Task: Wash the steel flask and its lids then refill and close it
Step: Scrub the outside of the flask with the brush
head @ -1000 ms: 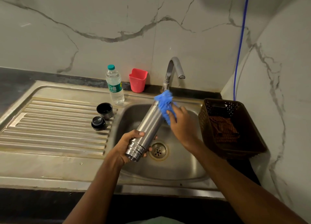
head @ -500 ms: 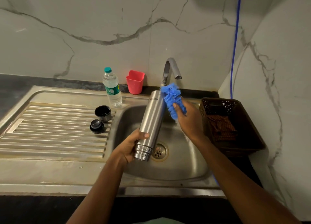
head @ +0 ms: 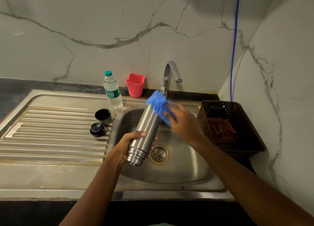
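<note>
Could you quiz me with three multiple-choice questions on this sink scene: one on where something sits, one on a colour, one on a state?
1. Where do the two black lids sit?
A. In the basin
B. On the ribbed drainboard
C. In the brown basket

2. What colour is the scrubber?
A. Blue
B. Green
C. Yellow

3. How is the steel flask held?
A. Standing in the basin
B. Lying on the counter
C. Tilted over the basin, threaded end in the left hand

Answers:
1 B, both black lids rest on the drainboard.
2 A, the scrubber in the right hand is blue.
3 C, the left hand grips the steel flask near its threaded end, its far end raised toward the tap.
</note>
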